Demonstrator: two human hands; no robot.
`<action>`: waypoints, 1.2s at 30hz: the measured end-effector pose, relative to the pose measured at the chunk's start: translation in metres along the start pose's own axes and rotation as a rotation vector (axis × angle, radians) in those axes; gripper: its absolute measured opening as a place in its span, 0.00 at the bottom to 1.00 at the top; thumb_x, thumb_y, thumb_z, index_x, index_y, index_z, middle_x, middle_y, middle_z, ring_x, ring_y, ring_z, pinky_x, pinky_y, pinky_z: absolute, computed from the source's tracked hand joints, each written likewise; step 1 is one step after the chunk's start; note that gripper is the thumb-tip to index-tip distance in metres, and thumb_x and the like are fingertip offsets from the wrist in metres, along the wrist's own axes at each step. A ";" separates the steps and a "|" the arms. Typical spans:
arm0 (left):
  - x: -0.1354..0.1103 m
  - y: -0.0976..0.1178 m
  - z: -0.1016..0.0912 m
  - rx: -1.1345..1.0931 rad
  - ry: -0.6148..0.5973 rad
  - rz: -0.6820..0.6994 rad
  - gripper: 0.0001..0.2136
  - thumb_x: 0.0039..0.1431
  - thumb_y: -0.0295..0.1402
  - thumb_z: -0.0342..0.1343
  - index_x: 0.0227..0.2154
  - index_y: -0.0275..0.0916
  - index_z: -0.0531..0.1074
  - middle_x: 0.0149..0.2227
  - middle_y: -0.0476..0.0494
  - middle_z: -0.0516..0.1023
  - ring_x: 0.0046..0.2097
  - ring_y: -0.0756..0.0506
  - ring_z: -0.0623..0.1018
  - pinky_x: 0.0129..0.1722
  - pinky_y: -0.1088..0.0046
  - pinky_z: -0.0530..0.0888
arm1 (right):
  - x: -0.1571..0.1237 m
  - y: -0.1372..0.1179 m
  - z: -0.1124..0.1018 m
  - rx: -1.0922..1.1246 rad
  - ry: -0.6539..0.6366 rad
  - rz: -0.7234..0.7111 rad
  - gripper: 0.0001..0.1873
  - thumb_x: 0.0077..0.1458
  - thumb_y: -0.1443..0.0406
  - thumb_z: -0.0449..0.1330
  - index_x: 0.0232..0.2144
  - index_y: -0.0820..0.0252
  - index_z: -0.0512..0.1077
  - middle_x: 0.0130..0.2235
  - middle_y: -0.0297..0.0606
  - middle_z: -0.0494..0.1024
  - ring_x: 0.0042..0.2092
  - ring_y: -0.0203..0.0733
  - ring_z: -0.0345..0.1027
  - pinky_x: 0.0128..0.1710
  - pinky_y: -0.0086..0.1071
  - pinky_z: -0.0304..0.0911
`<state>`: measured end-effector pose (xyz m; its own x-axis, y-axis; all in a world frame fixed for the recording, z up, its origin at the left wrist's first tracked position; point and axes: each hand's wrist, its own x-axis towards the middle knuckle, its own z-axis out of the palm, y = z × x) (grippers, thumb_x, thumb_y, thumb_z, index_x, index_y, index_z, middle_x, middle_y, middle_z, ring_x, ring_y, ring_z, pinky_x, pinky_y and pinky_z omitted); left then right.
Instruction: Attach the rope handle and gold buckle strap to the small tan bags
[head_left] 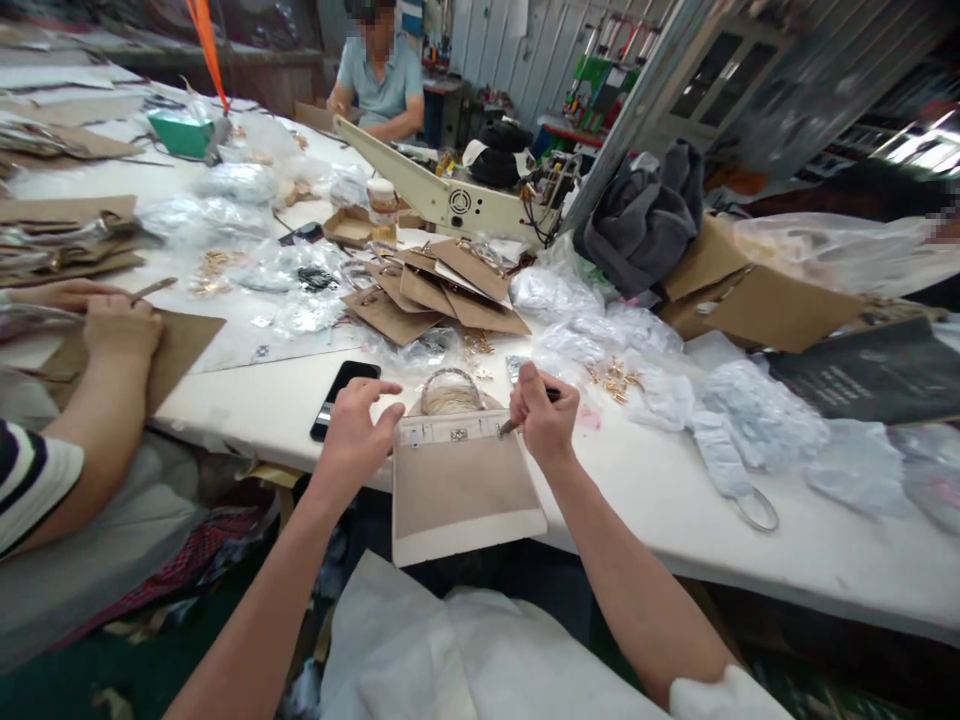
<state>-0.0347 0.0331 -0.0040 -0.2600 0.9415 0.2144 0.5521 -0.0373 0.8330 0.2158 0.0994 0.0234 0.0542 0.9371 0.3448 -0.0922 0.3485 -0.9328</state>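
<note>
- Hands flank a small beige leather handbag point(461, 480) at lower centre of the frame, overhanging the white table point(675, 500) edge.
- Left hand point(358, 425), fingers spread wide, steadies the bag's upper left corner.
- Right hand point(544, 415) is closed around a thin dark-handled tool point(525, 412), tip touching the bag's top band, right of its metal clasp.
- Bag's top band runs left to right between both hands; a black phone point(343, 398) lies just left.

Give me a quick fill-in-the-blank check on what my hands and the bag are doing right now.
1. The right hand holds a ____ against the beige handbag.
2. The left hand steadies the bag's top ____ corner.
3. A black ____ lies on the white table just left of the left hand.

Missing words: screwdriver; left; phone
</note>
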 end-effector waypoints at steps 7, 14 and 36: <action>-0.023 -0.049 0.005 -0.176 -0.204 -0.292 0.21 0.59 0.47 0.61 0.49 0.38 0.83 0.48 0.37 0.82 0.49 0.38 0.80 0.47 0.59 0.80 | -0.010 -0.018 0.062 0.139 -0.112 0.012 0.34 0.68 0.45 0.67 0.18 0.55 0.62 0.18 0.26 0.59 0.18 0.32 0.53 0.17 0.33 0.45; -0.021 -0.039 0.005 -0.195 -0.237 -0.251 0.16 0.59 0.40 0.60 0.45 0.39 0.85 0.43 0.41 0.85 0.43 0.41 0.82 0.46 0.64 0.77 | -0.028 0.006 0.106 0.111 -0.184 0.046 0.34 0.70 0.44 0.64 0.18 0.54 0.62 0.18 0.28 0.60 0.20 0.34 0.56 0.21 0.33 0.51; -0.007 -0.040 0.000 -0.297 -0.351 -0.317 0.07 0.58 0.37 0.62 0.31 0.40 0.81 0.33 0.47 0.85 0.37 0.43 0.80 0.38 0.67 0.72 | -0.041 0.020 0.113 -0.080 -0.202 0.011 0.35 0.71 0.43 0.62 0.18 0.52 0.60 0.19 0.30 0.59 0.20 0.37 0.54 0.21 0.36 0.53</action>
<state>-0.0545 0.0277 -0.0392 -0.0699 0.9751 -0.2103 0.2294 0.2209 0.9479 0.0999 0.0701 0.0027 -0.1473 0.9285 0.3410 -0.0117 0.3431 -0.9392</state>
